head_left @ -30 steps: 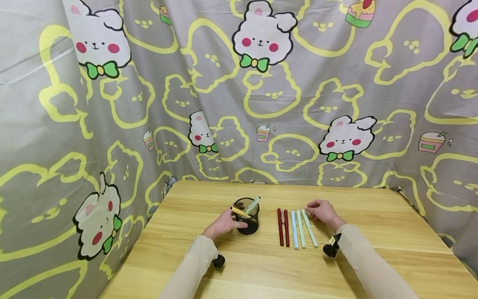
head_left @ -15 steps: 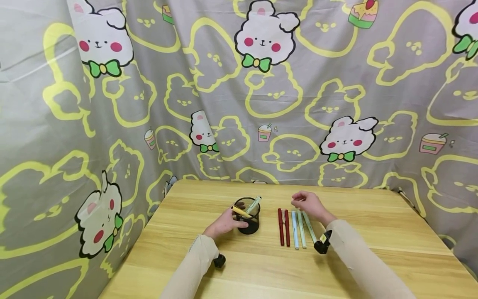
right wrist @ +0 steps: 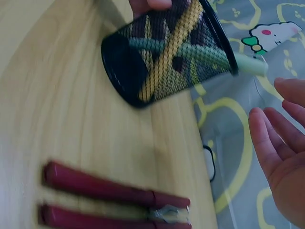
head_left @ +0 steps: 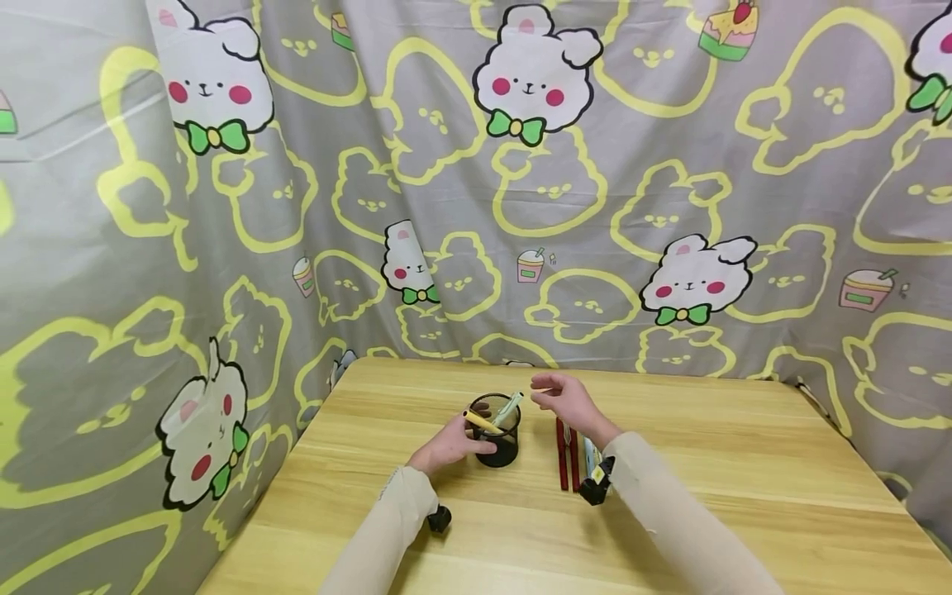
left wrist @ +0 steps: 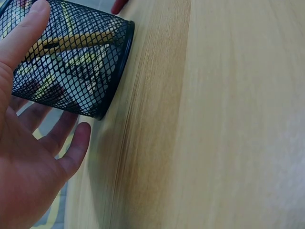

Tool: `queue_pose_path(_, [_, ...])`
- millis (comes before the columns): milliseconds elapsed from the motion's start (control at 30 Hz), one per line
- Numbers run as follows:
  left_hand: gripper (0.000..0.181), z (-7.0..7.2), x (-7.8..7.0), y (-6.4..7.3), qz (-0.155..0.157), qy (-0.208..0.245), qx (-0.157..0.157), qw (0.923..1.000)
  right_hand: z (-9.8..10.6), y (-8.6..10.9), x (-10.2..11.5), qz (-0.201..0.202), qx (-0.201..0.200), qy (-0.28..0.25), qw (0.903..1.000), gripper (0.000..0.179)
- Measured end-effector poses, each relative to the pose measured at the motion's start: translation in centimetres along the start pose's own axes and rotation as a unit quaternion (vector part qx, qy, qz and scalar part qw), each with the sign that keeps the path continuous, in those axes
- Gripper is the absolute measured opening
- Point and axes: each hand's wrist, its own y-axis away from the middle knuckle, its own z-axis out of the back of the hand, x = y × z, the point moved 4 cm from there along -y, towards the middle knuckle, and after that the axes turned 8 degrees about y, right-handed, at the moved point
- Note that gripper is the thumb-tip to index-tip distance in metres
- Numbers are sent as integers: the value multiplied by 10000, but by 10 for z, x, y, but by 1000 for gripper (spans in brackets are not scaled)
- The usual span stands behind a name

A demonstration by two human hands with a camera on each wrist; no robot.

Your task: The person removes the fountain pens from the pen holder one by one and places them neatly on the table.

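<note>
A black mesh pen holder (head_left: 498,451) stands upright on the table, with a yellow pen (head_left: 482,422) and a pale green pen (head_left: 509,407) leaning in it. My left hand (head_left: 449,443) grips its side, thumb on the near side and fingers round the far side (left wrist: 28,157). To the right of the holder, my right hand (head_left: 574,405) hovers near its rim, holding nothing, fingers loosely extended (right wrist: 290,157). Two dark red pens (head_left: 563,464) lie side by side below it. A light blue pen (head_left: 590,454) beside them is partly covered by my right wrist, which hides the other pens.
The wooden table (head_left: 357,463) reaches back to a patterned grey curtain (head_left: 446,190), which also hangs along the left side. A small black wrist camera (head_left: 595,487) hangs under the right sleeve, another wrist camera (head_left: 440,519) under the left.
My right hand has moved left from the pale green pens, over the row, to near the pen holder. The left hand stays on the holder. The head view has shifted slightly.
</note>
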Motion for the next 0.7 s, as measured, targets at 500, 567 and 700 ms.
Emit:
queue_pose_path(500, [70,-1,-10,4,-6,68,33,10000,-28,-7,2,-30,-188,-289,9994,28])
queue_pose_path(567, [70,0,-11,4,-21,57,24,10000,-28,-7,3,19,-235,-246,9994,26])
queue_pose_path(700, [70,0,-10,3,-4,25,20,10000,-27,-6,5,29,-357,-246,9991,23])
